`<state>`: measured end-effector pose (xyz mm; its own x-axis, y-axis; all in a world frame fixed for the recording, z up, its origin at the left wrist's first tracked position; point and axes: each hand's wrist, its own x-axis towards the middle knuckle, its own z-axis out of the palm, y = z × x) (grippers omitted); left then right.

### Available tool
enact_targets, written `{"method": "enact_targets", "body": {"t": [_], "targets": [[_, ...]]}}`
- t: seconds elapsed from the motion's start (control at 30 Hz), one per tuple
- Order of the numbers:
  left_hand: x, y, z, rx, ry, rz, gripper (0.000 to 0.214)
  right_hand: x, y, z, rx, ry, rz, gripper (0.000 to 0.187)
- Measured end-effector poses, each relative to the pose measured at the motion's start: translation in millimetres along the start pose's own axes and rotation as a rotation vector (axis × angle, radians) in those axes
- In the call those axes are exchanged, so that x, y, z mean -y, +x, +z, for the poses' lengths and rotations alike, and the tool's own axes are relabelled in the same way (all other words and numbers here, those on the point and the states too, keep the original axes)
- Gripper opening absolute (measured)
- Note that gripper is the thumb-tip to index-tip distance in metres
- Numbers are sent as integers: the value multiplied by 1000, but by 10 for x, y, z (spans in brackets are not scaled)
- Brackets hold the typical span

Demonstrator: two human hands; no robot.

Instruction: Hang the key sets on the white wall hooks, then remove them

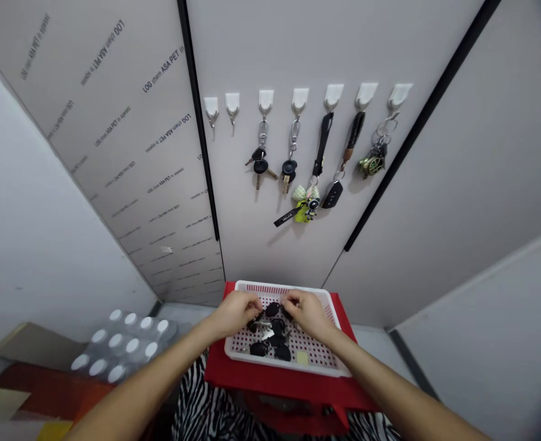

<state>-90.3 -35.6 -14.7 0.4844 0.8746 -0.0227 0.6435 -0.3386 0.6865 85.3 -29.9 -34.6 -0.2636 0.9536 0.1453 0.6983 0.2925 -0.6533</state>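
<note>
A white perforated tray point(317, 357) sits on a red stool top point(279, 383) below me. Several black-headed keys point(270, 340) lie tangled in it. My left hand point(236, 312) and my right hand point(308, 313) are both over the tray, fingers curled and pinching at the key pile between them. What exactly each pinch grips is too small to make out. On the wall above is a row of white hooks point(300, 98); the two leftmost hooks point(211, 108) are bare, while the others carry key bunches point(261, 162), strap fobs point(322, 147) and a green charm point(303, 205).
A shrink-wrapped pack of white-capped bottles point(123, 343) lies on the floor at the left, beside flat cardboard point(27, 343). Zebra-patterned fabric point(206, 410) shows under the stool. Grey panels close in on the left and right.
</note>
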Motion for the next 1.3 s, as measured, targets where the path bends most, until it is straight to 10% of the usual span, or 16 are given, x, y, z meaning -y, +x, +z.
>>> {"method": "enact_targets", "body": {"t": [0.7, 0.93, 1.3], "targets": [[-143, 95, -182, 3, -582, 10, 11, 167, -30, -296, 75, -7, -19, 17], [-281, 176, -253, -68, -681, 42, 13, 408, 32, -177, 146, 422, -109, 25], [-585, 382, -877, -369, -691, 171, 14, 884, 564, -532, -224, 410, -182, 18]]}}
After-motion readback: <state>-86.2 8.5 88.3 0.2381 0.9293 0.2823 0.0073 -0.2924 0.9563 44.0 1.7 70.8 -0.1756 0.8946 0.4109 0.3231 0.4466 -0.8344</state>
